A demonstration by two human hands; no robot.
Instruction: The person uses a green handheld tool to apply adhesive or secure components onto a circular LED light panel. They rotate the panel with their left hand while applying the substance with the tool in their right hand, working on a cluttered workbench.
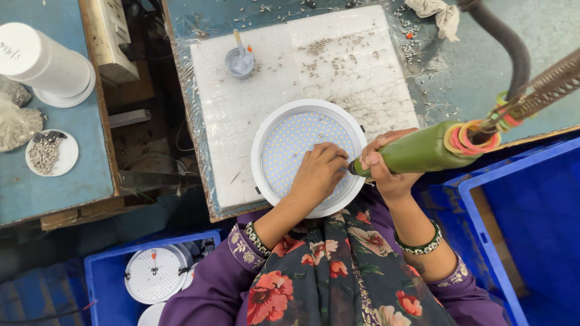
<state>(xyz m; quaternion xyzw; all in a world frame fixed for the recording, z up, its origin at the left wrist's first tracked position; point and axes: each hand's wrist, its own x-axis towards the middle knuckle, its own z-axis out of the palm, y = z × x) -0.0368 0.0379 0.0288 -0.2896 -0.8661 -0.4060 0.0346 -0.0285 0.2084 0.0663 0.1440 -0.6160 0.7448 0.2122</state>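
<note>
**Two hands on one round light panel**

Two hands meet at the near right rim of the round LED panel (305, 151). The right hand (386, 166) is clenched around a green powered screwdriver (423, 151); the left hand (317, 175) pinches something small at its tip, too small to tell. The panel lies on white foam (254, 78) strewn with loose screws (320, 48) at the far side. Finished-looking panels (156, 274) sit in the near-left blue crate (106, 284), so fastening here seems midway.
</note>
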